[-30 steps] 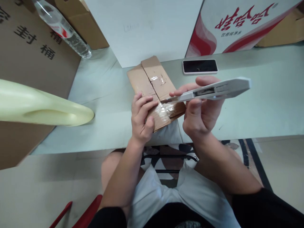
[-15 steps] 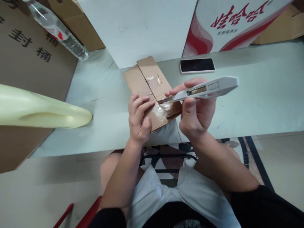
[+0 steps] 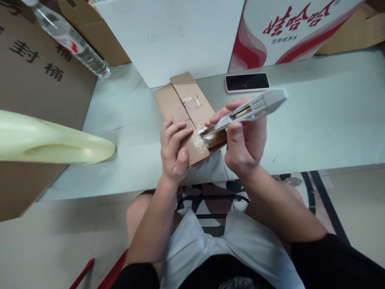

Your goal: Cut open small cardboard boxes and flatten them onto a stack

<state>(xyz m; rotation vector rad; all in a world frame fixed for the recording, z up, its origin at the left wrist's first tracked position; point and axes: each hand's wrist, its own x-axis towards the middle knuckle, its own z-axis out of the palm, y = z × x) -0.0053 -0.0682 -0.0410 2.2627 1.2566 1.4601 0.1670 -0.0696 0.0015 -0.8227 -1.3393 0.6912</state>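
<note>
A small, flattened-looking cardboard box [image 3: 174, 100] lies at a slant on the table, with clear tape [image 3: 198, 141] across its near part and around the seam. My left hand [image 3: 175, 151] grips its near left side, fingers on top and thumb by the edge. Between the thumb and fingers of my right hand [image 3: 246, 147] is a white utility knife [image 3: 261, 105], tilted with its handle up to the right. The blade end meets the taped seam near the box's middle; how deep the tip sits is hidden.
A phone [image 3: 247, 82] lies behind my right hand. White cartons [image 3: 171, 40] stand along the back of the table [image 3: 315, 120]. On the left are a large brown carton [image 3: 27, 84], a water bottle [image 3: 72, 44] and a pale yellow, smooth object [image 3: 60, 138] jutting in.
The knife has shifted a little left and down with my right hand, and its handle tilts more steeply. My left hand keeps its hold on the box.
</note>
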